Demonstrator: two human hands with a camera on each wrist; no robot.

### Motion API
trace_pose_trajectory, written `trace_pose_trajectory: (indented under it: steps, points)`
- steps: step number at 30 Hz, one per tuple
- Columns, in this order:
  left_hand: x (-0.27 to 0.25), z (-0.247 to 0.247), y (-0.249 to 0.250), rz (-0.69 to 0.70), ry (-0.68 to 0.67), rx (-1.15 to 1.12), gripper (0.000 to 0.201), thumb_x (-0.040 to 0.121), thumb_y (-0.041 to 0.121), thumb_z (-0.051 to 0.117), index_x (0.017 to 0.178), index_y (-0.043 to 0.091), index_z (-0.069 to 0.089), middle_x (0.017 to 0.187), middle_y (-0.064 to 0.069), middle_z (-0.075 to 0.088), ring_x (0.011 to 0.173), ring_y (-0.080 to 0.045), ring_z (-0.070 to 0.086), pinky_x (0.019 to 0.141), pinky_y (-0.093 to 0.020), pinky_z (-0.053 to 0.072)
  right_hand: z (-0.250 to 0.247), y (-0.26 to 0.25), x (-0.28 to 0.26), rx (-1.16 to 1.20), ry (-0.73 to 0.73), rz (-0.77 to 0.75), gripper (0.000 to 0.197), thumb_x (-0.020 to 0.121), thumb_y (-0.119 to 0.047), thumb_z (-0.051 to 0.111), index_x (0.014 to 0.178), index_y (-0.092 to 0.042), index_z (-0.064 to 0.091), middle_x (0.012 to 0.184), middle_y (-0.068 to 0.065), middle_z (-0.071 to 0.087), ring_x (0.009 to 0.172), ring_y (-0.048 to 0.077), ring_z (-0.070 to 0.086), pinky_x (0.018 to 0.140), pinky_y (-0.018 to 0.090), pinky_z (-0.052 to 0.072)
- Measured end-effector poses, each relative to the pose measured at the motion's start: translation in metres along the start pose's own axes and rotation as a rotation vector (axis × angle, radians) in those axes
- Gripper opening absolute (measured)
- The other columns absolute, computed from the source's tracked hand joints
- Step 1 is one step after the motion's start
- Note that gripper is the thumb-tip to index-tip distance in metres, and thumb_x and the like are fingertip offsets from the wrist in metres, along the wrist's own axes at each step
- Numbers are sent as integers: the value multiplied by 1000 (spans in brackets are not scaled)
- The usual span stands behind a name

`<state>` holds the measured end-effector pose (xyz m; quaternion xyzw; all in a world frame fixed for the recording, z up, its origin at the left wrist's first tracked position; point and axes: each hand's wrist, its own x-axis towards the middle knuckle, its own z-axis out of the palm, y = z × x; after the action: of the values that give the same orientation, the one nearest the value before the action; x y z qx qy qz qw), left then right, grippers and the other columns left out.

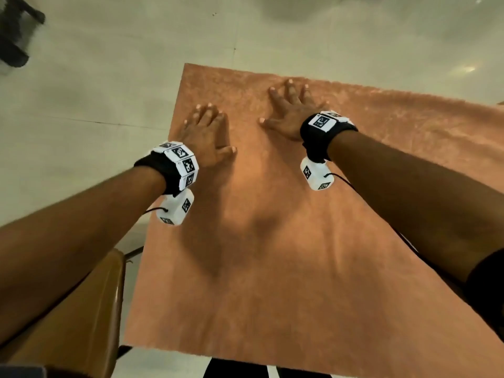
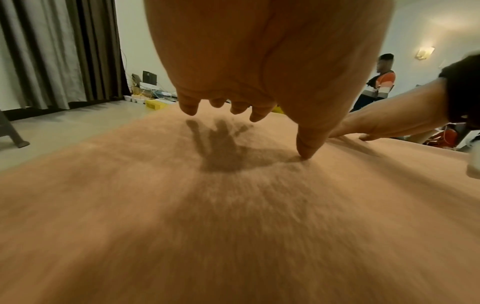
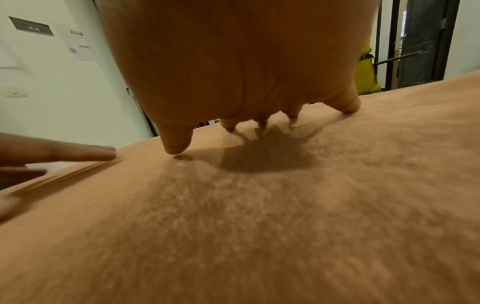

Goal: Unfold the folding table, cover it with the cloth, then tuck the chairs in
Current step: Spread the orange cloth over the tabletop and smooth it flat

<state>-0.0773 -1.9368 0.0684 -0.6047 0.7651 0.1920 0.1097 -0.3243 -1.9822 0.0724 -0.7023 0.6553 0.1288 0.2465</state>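
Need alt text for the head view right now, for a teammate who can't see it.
Both hands, left hand and right hand, lie flat with fingers spread on an orange-brown cloth that covers the table, near its far edge. A brown chair stands beside the table at lower left, over a pale floor.

cloth (image 1: 272,241): flat, open around hands | chair (image 1: 90,309): obstacle beside left edge

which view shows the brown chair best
The head view: the brown chair sits at the lower left beside the cloth, partly behind the left forearm. Neither wrist view shows that chair; they show mostly cloth and spread fingers.
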Motion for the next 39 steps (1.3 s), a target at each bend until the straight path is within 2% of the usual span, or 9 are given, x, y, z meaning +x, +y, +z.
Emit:
trace_pose_trajectory:
  steps: [3,6,15,20,24,27,29,34,39]
  points:
    - [42,-13,-5,-44,-12,-61,93,86,79,31,157,28,-1,165,-6,-9,151,-32,-9,122,-52,2,-7,-11,17,-25,-29,13,99,72,-95,32,153,-55,-10,165,-9,-26,152,35,-23,108,79,-6]
    - [67,-20,-16,-114,-12,-60,91,89,77,23,157,26,-6,164,-10,-13,151,-34,-13,122,-50,-1,-12,-21,30,-32,-29,15,103,69,-98,30,152,-55,-12,166,-7,-24,151,36,-24,107,79,-10]
    - [100,-52,-52,-267,-25,-90,94,92,70,35,157,16,-5,165,-6,-9,151,-34,-8,122,-53,8,-28,-52,61,-20,-54,40,103,70,-97,34,154,-54,-8,168,-6,-18,152,40,-18,103,84,-9]
    - [102,-56,-53,-256,-14,-10,94,92,70,34,158,13,-1,166,-8,-3,152,-31,-5,121,-53,9,-33,-55,62,-4,-75,28,105,69,-96,36,154,-53,-7,168,-7,-18,153,37,-17,103,83,-9]
    - [90,-53,-40,-145,94,4,92,91,68,40,156,10,12,164,-16,6,151,-36,2,120,-55,15,-25,-37,39,58,26,-29,94,82,-86,36,158,-46,-2,169,-4,-13,155,30,-10,112,76,-6]
    - [73,-40,-10,33,133,65,90,89,69,41,155,13,14,163,-16,10,150,-38,8,119,-57,17,-13,4,0,139,117,9,82,91,-77,35,159,-42,7,170,-5,-4,156,25,-2,117,70,1]
    - [61,-34,17,96,91,112,88,89,72,36,156,18,14,165,-11,7,151,-37,5,119,-58,14,-1,45,-31,153,138,58,78,92,-77,34,159,-43,11,170,-5,-2,156,24,0,117,70,3]
    - [43,-19,109,264,-6,127,83,90,70,37,156,22,18,166,-3,5,152,-30,-1,119,-60,10,20,189,-120,153,175,246,72,95,-72,37,157,-43,15,170,-4,-2,156,25,-2,116,71,7]
    - [36,-4,224,412,-43,150,77,91,63,46,154,25,22,165,-3,7,152,-29,-1,119,-58,11,25,345,-180,252,190,501,79,87,-80,35,154,-39,23,170,2,8,154,33,14,115,69,20]
